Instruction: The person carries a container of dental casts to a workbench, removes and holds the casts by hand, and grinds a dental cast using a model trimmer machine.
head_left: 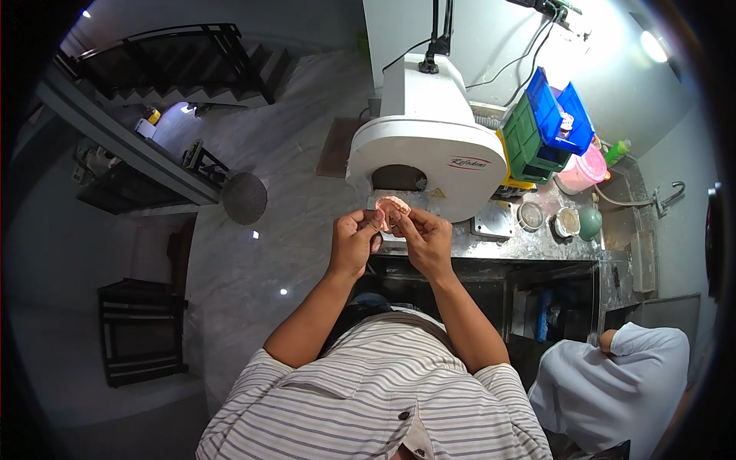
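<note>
A small curved pinkish piece, shaped like a dental model (393, 205), is held up between both hands. My left hand (356, 238) pinches its left end between thumb and fingers. On the other side, my right hand (425, 236) grips the right end, thumb and fingers pressed together. Just beyond the hands stands a white machine (468, 184) with a dark round opening in its front. Fingers hide part of the piece.
Blue bin (573, 115) and green bin (525, 142) are stacked right of the machine. On the metal counter (491, 247) are a pink tub (583, 170), bowls and a tap (668, 198). A person in white (613, 383) is at lower right.
</note>
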Tool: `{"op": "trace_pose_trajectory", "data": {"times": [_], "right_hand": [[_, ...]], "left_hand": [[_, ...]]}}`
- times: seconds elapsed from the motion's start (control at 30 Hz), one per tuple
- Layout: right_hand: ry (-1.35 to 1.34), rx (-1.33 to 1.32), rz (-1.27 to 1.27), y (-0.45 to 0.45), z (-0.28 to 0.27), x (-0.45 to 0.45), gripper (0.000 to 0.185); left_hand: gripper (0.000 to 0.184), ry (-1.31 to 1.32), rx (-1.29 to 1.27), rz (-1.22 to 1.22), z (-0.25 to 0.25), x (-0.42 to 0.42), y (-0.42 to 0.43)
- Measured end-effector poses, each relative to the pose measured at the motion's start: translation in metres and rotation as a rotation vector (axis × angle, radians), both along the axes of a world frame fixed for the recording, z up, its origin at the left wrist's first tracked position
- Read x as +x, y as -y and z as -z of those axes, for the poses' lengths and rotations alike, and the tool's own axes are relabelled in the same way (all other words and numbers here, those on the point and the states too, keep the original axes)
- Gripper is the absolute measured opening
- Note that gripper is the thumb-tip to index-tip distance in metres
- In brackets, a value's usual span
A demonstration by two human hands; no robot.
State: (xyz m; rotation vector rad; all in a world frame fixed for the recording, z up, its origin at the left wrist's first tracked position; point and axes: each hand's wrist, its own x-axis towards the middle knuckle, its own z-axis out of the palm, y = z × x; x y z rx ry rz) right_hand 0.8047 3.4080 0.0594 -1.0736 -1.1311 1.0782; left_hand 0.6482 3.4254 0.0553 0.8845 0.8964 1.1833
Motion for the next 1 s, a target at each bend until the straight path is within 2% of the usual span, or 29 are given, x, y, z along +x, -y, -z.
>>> {"op": "trace_pose_trajectory", "data": {"times": [0.07, 0.27, 0.33, 0.4, 0.47, 0.53, 0.57, 0.6, 0.67, 0.73, 0.8, 0.83, 0.9, 1.0], "right_hand": [[0.227, 0.008, 0.02, 0.002, -0.007, 0.0, 0.02], [0.185, 0.086, 0.026, -0.004, 0.008, -0.007, 0.016], [0.149, 0.079, 0.026, -0.009, 0.018, -0.008, 0.016], [0.112, 0.072, 0.027, -0.016, 0.028, -0.01, 0.016], [-0.035, -0.019, 0.007, -0.025, 0.037, -0.011, 0.016], [0.023, -0.031, 0.021, -0.035, 0.046, -0.006, 0.016], [0.153, -0.059, 0.064, -0.038, 0.048, -0.004, 0.016], [0.283, -0.086, 0.108, -0.04, 0.046, -0.004, 0.017], [0.319, -0.068, 0.151, -0.043, 0.044, -0.005, 0.016], [0.354, -0.052, 0.195, -0.047, 0.044, -0.007, 0.017], [0.576, 0.099, 0.266, -0.052, 0.046, -0.009, 0.015], [0.574, 0.095, 0.271, -0.054, 0.047, -0.009, 0.015], [0.613, 0.26, 0.32, -0.057, 0.049, -0.012, 0.011], [0.644, 0.383, 0.332, -0.051, 0.019, -0.017, 0.009]], "left_hand": [[0.026, 0.0, 0.011, -0.006, 0.005, -0.001, 0.001], [0.021, 0.0, 0.07, -0.069, 0.013, -0.002, 0.005], [0.02, -0.157, 0.189, -0.089, 0.015, -0.003, 0.005], [0.019, -0.196, 0.263, -0.104, 0.02, 0.001, 0.003], [0.019, -0.237, 0.336, -0.116, 0.028, 0.004, -0.003], [0.02, -0.439, 0.432, -0.141, 0.042, 0.006, -0.015], [0.016, -0.582, 0.482, -0.159, 0.048, 0.004, -0.021], [0.016, -0.582, 0.483, -0.159, 0.052, 0.005, -0.028], [0.012, -0.705, 0.597, -0.24, 0.06, 0.012, -0.037], [0.012, -0.72, 0.569, -0.253, 0.06, 0.017, -0.043], [0.012, -0.737, 0.542, -0.262, 0.062, 0.019, -0.048], [0.012, -0.748, 0.55, -0.285, 0.064, 0.019, -0.051], [0.013, -0.761, 0.557, -0.3, 0.067, 0.02, -0.054], [0.014, -0.752, 0.511, -0.289, 0.064, 0.018, -0.051]]}}
